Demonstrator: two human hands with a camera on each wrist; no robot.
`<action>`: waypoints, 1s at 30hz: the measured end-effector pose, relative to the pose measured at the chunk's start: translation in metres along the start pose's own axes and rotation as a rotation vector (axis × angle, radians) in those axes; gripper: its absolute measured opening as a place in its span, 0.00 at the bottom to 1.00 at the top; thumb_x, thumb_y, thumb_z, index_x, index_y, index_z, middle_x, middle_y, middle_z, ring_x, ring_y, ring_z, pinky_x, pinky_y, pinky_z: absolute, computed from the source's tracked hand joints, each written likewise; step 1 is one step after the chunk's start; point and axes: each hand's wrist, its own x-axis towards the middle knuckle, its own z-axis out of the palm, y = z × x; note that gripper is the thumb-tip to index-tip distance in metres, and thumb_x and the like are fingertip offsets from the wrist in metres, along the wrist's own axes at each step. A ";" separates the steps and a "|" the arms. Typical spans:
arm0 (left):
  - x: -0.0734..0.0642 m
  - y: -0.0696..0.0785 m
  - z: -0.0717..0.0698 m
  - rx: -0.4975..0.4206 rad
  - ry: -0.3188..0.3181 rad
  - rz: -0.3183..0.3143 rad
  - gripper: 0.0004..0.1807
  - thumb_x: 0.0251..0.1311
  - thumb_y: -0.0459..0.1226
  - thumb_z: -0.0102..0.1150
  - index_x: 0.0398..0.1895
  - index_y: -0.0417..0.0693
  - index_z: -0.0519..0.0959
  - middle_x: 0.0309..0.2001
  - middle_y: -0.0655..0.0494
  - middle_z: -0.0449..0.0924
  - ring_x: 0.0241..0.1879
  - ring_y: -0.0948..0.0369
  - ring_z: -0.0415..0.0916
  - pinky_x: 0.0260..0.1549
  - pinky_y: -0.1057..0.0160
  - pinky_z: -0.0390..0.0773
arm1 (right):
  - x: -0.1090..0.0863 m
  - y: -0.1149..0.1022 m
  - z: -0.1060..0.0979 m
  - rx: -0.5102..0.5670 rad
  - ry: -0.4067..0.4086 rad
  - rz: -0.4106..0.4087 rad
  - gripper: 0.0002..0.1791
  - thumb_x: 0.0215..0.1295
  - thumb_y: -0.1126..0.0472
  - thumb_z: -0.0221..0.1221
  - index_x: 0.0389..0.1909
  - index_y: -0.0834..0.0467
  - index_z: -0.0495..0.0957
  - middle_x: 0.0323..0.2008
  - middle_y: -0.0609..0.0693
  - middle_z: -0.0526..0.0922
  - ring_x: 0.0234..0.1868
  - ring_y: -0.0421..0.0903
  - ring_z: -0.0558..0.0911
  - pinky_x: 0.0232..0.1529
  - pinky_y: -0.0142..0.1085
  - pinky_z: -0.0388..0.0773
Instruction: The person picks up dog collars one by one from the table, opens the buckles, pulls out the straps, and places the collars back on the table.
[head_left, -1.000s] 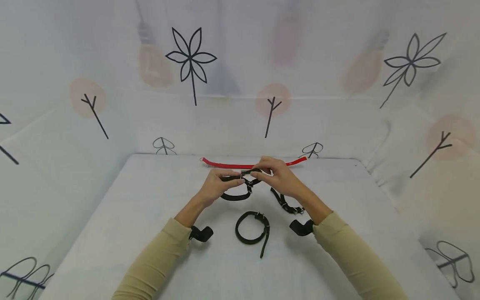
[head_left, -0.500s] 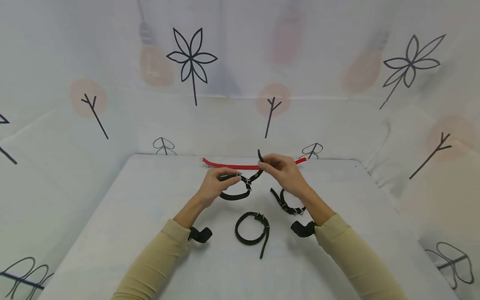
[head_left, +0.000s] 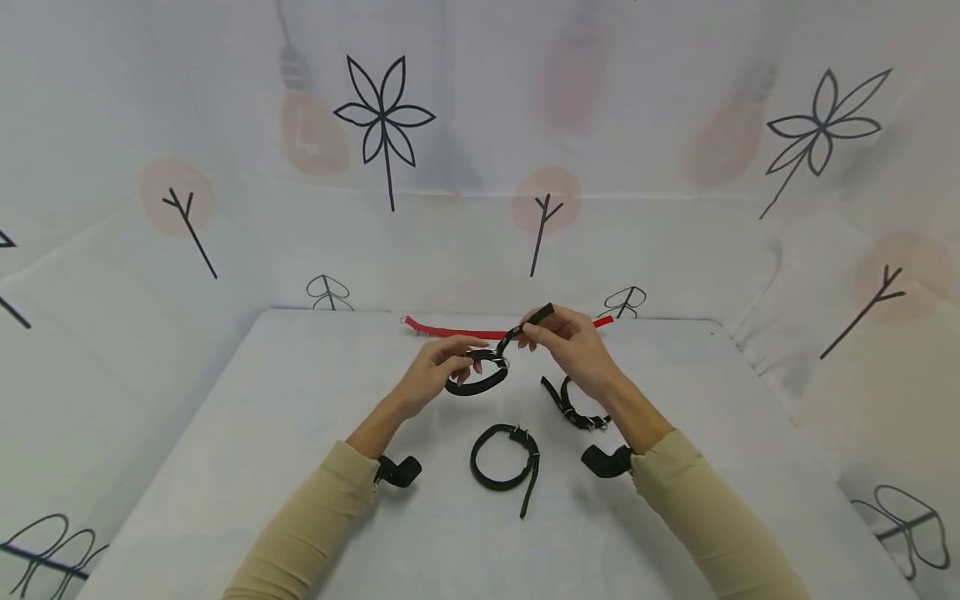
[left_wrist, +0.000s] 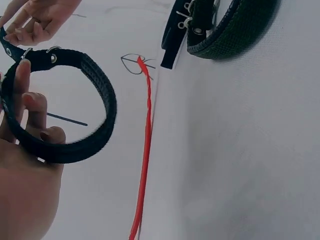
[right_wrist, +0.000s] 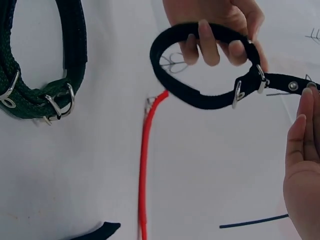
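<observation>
A black collar (head_left: 477, 388) with a metal buckle hangs above the table, fastened into a loop. My left hand (head_left: 424, 377) grips the loop near its buckle; in the left wrist view several fingers (left_wrist: 36, 107) pass through the ring. My right hand (head_left: 576, 345) pinches the strap's loose end, which points up and to the right. An eyelet shows on that end in the right wrist view, close to my right fingertips (right_wrist: 309, 95). A second black collar (head_left: 477, 472) lies looped on the table below my hands. Another black collar (head_left: 564, 403) lies beside my right wrist, partly hidden by it.
A long red strap (head_left: 457, 333) lies along the far edge of the white table (head_left: 315, 417), partly behind my right hand. White patterned cloth (head_left: 450, 242) rises behind the table and at both sides. A black wrist camera (head_left: 400, 472) sits on each wrist.
My right hand has drawn the loose end away from the loop, up and to the right. My left fingers have shifted on the collar, and its loop has tilted. The collars on the table stay put.
</observation>
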 end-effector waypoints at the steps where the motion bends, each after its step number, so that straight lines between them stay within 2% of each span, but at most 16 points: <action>1: 0.001 0.000 0.000 0.020 -0.011 0.007 0.18 0.74 0.26 0.45 0.62 0.39 0.78 0.39 0.41 0.82 0.32 0.57 0.72 0.34 0.63 0.73 | 0.000 0.000 0.000 0.005 -0.006 0.001 0.12 0.76 0.59 0.60 0.51 0.63 0.80 0.42 0.58 0.86 0.45 0.58 0.80 0.56 0.45 0.75; 3: 0.002 0.001 0.002 0.056 -0.026 0.018 0.20 0.73 0.25 0.43 0.61 0.38 0.79 0.41 0.38 0.82 0.33 0.56 0.73 0.35 0.61 0.74 | 0.000 -0.001 0.000 0.008 -0.017 0.004 0.12 0.75 0.59 0.60 0.52 0.62 0.80 0.42 0.57 0.86 0.46 0.57 0.80 0.58 0.48 0.73; 6: 0.004 0.004 0.005 0.082 -0.035 0.032 0.20 0.72 0.25 0.44 0.62 0.39 0.79 0.43 0.40 0.84 0.34 0.55 0.73 0.36 0.56 0.74 | 0.000 -0.001 0.001 0.004 -0.033 0.001 0.13 0.76 0.59 0.59 0.54 0.63 0.79 0.43 0.57 0.86 0.46 0.58 0.79 0.59 0.51 0.71; 10: 0.004 0.006 0.008 0.094 -0.022 0.021 0.15 0.75 0.32 0.53 0.60 0.42 0.81 0.47 0.47 0.86 0.41 0.55 0.79 0.42 0.57 0.77 | 0.001 -0.001 0.001 0.002 -0.049 -0.010 0.14 0.77 0.60 0.58 0.56 0.64 0.78 0.44 0.58 0.86 0.47 0.59 0.78 0.58 0.50 0.72; 13: 0.004 0.006 0.010 0.096 0.000 0.007 0.13 0.72 0.38 0.61 0.55 0.45 0.85 0.49 0.53 0.87 0.48 0.55 0.82 0.48 0.60 0.80 | 0.001 -0.001 0.003 0.014 -0.058 -0.020 0.13 0.77 0.62 0.57 0.55 0.66 0.77 0.43 0.58 0.86 0.46 0.56 0.80 0.55 0.46 0.75; 16: 0.004 0.006 0.011 0.088 0.011 0.006 0.12 0.70 0.39 0.64 0.51 0.47 0.87 0.47 0.54 0.87 0.49 0.55 0.82 0.49 0.58 0.80 | 0.001 -0.001 0.007 0.006 -0.053 -0.030 0.11 0.75 0.64 0.59 0.52 0.66 0.77 0.41 0.57 0.84 0.44 0.53 0.81 0.52 0.42 0.78; 19: 0.004 0.007 0.011 0.086 0.012 0.004 0.10 0.69 0.39 0.65 0.50 0.48 0.88 0.46 0.55 0.87 0.48 0.56 0.82 0.48 0.57 0.80 | 0.001 -0.001 0.012 -0.051 -0.054 -0.015 0.10 0.73 0.63 0.62 0.49 0.62 0.79 0.41 0.55 0.83 0.43 0.52 0.83 0.51 0.42 0.79; 23: 0.005 0.008 0.011 0.086 0.011 0.012 0.10 0.69 0.37 0.65 0.50 0.47 0.88 0.47 0.55 0.87 0.49 0.57 0.82 0.49 0.57 0.81 | 0.002 -0.001 0.018 -0.172 -0.096 0.031 0.07 0.72 0.59 0.64 0.45 0.56 0.82 0.42 0.51 0.84 0.44 0.51 0.84 0.51 0.46 0.79; 27: 0.004 0.006 0.010 0.101 0.002 0.007 0.11 0.70 0.38 0.64 0.52 0.47 0.87 0.49 0.55 0.87 0.51 0.57 0.82 0.51 0.57 0.81 | 0.003 0.000 0.020 -0.247 -0.136 0.054 0.07 0.73 0.59 0.63 0.46 0.57 0.83 0.43 0.51 0.86 0.44 0.51 0.83 0.49 0.47 0.78; 30: 0.003 0.007 0.008 0.127 -0.007 -0.005 0.13 0.71 0.38 0.62 0.54 0.47 0.86 0.52 0.55 0.86 0.52 0.58 0.82 0.53 0.57 0.80 | 0.003 0.001 0.019 -0.254 -0.140 0.053 0.08 0.73 0.60 0.62 0.47 0.58 0.83 0.44 0.53 0.86 0.46 0.52 0.83 0.49 0.47 0.78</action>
